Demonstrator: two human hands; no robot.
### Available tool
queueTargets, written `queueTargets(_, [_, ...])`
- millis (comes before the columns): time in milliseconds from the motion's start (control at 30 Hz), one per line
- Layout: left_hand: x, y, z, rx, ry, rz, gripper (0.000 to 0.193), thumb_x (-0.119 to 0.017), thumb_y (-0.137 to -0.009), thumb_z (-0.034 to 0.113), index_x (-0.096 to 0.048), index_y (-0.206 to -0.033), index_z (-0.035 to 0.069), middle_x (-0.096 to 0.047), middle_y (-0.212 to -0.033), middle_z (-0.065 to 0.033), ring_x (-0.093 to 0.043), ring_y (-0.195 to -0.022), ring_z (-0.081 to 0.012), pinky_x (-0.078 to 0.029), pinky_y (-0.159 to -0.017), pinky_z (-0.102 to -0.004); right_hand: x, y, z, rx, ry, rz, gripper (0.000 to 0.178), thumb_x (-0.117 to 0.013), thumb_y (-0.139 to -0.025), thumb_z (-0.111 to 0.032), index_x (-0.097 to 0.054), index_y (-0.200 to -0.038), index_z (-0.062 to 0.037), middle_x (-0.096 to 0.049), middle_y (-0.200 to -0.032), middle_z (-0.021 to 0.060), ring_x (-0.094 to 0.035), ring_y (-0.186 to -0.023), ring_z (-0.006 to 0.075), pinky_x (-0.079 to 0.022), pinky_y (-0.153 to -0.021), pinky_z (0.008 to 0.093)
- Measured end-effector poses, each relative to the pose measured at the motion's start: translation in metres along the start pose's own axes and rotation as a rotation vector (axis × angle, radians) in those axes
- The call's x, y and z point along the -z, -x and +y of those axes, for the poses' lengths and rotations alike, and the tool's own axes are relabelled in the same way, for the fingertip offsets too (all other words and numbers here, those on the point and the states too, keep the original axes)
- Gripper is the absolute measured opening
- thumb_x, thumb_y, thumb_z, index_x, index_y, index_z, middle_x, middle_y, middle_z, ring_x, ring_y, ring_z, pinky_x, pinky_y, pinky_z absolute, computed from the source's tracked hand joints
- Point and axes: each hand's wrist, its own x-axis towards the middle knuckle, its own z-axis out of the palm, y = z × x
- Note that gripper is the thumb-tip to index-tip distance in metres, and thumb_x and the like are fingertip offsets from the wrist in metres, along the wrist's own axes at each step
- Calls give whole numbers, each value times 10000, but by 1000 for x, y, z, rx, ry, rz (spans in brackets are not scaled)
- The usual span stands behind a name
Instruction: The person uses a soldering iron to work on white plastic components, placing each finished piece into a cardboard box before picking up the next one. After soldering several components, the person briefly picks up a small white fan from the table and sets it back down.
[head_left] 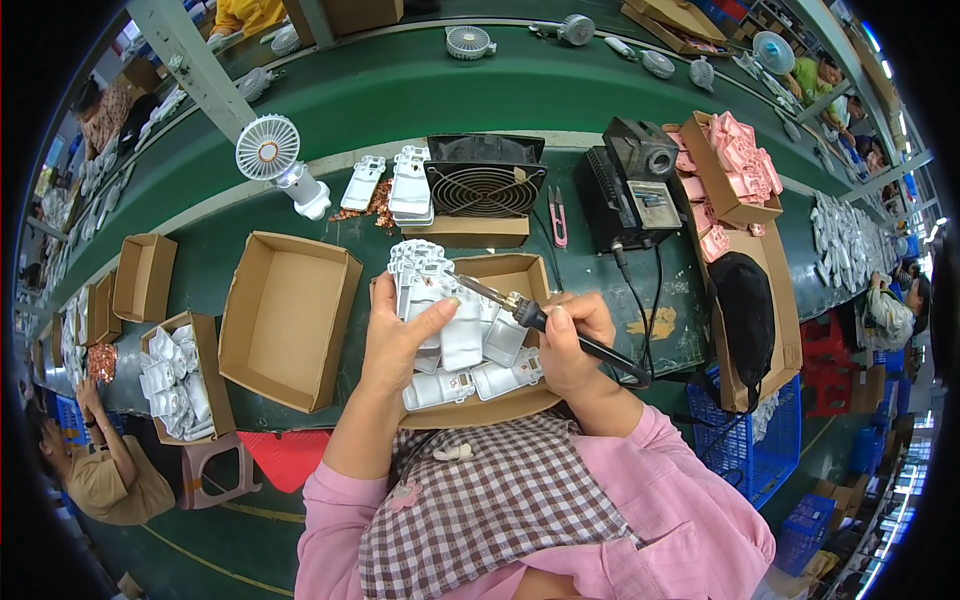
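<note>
My left hand (398, 340) grips a white plastic fan-handle shell (461, 338), its thumb lying across the piece. My right hand (578, 345) is wrapped round the dark handle of a soldering iron (488, 292). The iron points up and left, its tip at the upper part of the shell; whether it touches cannot be made out. Below both hands, a shallow cardboard box (520, 404) holds several more white shells (500, 376).
Beyond the box stand a black fan unit (486, 190), white shells (409, 185), and copper-coloured bits (382, 205). Tweezers (558, 218) and a black soldering station (630, 190) with cables sit right. Pink parts (735, 160) fill a carton; a handheld fan (268, 150) and cardboard box (288, 320) are left.
</note>
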Motion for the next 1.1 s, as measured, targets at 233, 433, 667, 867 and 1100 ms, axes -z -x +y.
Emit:
queueTargets(233, [-3, 1, 4, 49, -55, 62, 361, -560, -848, 110, -427, -1172, 23, -598, -983, -95, -627, -704, -130, -539, -464, -251, -4, -4, -6, 26, 210, -71, 135, -616, -863, -80, -506, -803, -32, -557, -636, 35, -469, -548, 64, -387, -494, 237])
queueTargets(433, [-4, 1, 6, 25, -155, 104, 322, -554, -852, 94, -446, -1142, 8, -601, -960, -96, -621, -671, -128, -532, -447, -249, -9, -8, -7, -26, 305, -90, 140, -638, -848, -73, -531, -768, -30, -561, -602, 21, -482, -522, 51, -391, -474, 228])
queueTargets(667, [-5, 2, 8, 54, -128, 117, 320, -550, -852, 74, -442, -1143, -2, -605, -921, -95, -614, -645, -127, -528, -438, -251, -12, -9, -8, -40, 323, -127, 159, -596, -867, -28, -487, -751, -30, -542, -640, 8, -452, -558, 36, -374, -508, 206])
queueTargets(867, [-5, 2, 8, 48, -121, 109, 319, -551, -851, 75, -442, -1140, -4, -606, -909, -93, -611, -637, -127, -527, -429, -254, -15, -10, -12, -61, 320, -127, 157, -600, -866, -32, -494, -749, -30, -545, -643, 6, -450, -559, 34, -375, -510, 206])
queueTargets(1100, [-6, 2, 10, 53, -119, 107, 329, -548, -850, 78, -441, -1150, -7, -607, -914, -97, -614, -639, -129, -529, -431, -253, -15, -11, -11, -65, 335, -125, 159, -599, -868, -42, -495, -749, -31, -549, -645, 5, -449, -558, 32, -371, -509, 204])
